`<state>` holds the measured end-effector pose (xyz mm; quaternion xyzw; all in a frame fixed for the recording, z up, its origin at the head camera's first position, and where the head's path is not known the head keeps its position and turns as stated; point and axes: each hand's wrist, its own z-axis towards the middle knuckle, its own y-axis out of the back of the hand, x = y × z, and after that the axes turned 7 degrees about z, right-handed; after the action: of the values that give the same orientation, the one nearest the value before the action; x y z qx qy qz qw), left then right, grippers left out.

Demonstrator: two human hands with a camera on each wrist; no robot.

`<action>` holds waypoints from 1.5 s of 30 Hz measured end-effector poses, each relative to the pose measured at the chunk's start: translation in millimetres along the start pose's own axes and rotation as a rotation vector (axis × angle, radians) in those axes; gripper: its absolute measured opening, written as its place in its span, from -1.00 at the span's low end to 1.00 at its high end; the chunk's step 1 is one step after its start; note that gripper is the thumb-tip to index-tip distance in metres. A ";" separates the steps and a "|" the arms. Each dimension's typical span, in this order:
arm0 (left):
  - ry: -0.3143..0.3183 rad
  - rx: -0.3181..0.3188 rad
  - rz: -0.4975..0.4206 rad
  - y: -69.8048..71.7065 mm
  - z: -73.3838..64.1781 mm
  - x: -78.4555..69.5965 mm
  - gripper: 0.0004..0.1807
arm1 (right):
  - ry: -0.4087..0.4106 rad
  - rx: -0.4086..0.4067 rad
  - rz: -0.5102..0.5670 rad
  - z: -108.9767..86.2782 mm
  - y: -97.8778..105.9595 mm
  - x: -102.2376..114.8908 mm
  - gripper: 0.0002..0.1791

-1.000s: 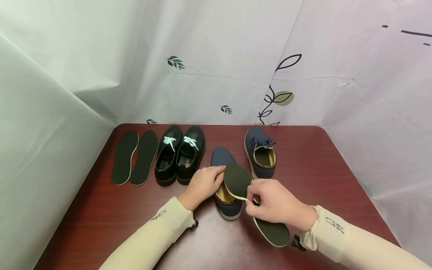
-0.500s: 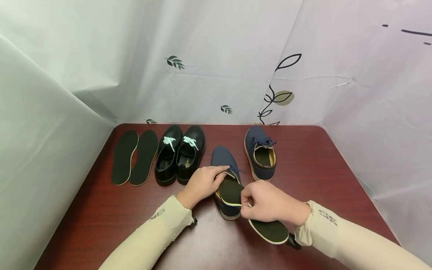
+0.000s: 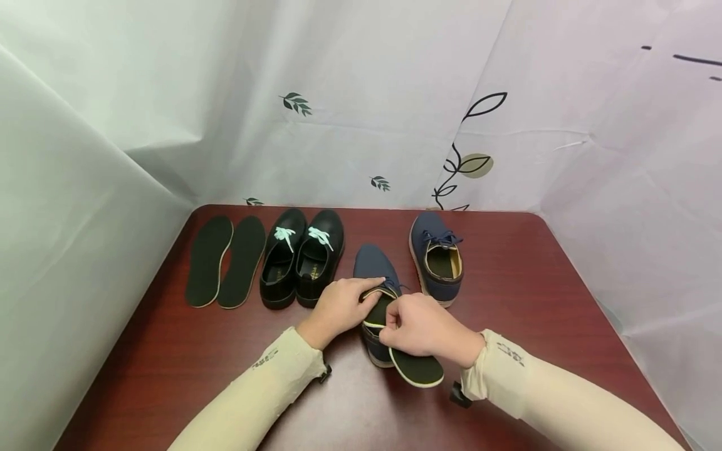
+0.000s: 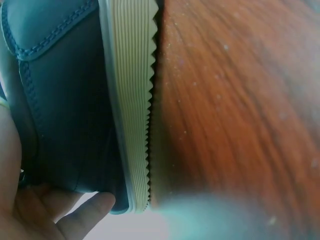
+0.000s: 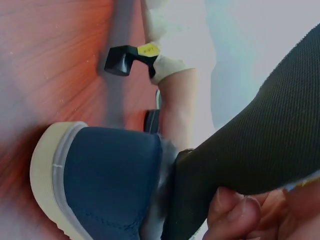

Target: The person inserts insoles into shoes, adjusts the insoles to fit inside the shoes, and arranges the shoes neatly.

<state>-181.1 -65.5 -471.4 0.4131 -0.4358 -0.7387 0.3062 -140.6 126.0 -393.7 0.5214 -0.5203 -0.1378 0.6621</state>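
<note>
A navy lace-up shoe stands at the table's middle, toe pointing away. My left hand grips it near the laces, thumb at the opening; in the left wrist view, fingers curl by the shoe's side. A black insole with a pale edge is pinched in my right hand along its side. Its front part lies inside the shoe opening, while the rear part sticks out past the heel, tilted up. The right wrist view has the bent insole above the shoe's heel. The insole's tip is hidden.
The other navy shoe stands behind to the right, a dark insole visible inside. Left of the hands are two black shoes with mint laces. Two more black insoles lie at the far left of the reddish-brown table.
My right hand has moved left and slightly forward, carrying the insole from above the shoe into its opening. The left hand has stayed on the shoe.
</note>
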 end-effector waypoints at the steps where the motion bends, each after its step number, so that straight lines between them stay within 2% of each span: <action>1: -0.001 -0.001 -0.002 0.0 -0.2 0.2 -0.62 | -0.007 -0.006 0.000 1.7 -0.8 -0.1 -0.70; 12: 0.006 -0.002 -0.011 0.8 -0.4 1.0 -0.62 | -0.009 -0.047 -0.120 18.0 -9.4 -1.5 -0.67; 18: 0.024 0.019 -0.016 0.2 -0.8 -2.1 -0.61 | 0.009 -0.126 -0.205 26.0 -17.7 -7.0 -0.58; 23: 0.029 0.023 -0.014 -1.3 -0.6 -2.9 -0.61 | 0.010 -0.160 -0.320 18.4 -20.9 -5.7 -0.56; 28: 0.013 0.002 0.003 -1.5 0.4 -2.8 -0.61 | -0.024 -0.121 -0.421 3.4 -13.4 2.1 -0.50; 32: 0.009 0.002 0.005 -1.4 0.6 -2.5 -0.60 | -0.043 -0.050 -0.403 -6.9 -9.6 10.4 -0.42; 36: 0.009 0.000 0.006 -1.7 0.8 -2.0 -0.60 | -0.025 -0.043 -0.389 -10.6 -12.0 13.6 -0.60; 38: 0.011 0.002 0.002 -1.7 0.9 -1.9 -0.60 | -0.006 -0.048 -0.392 -10.4 -12.8 13.1 -0.67; 45: 0.021 0.010 -0.005 -3.2 0.8 -2.4 -0.60 | 0.102 -0.036 -0.293 -2.6 -8.9 8.9 -0.56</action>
<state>-180.9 -61.9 -473.3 0.4233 -0.4352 -0.7330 0.3066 -131.5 117.3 -396.0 0.5863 -0.4017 -0.2156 0.6696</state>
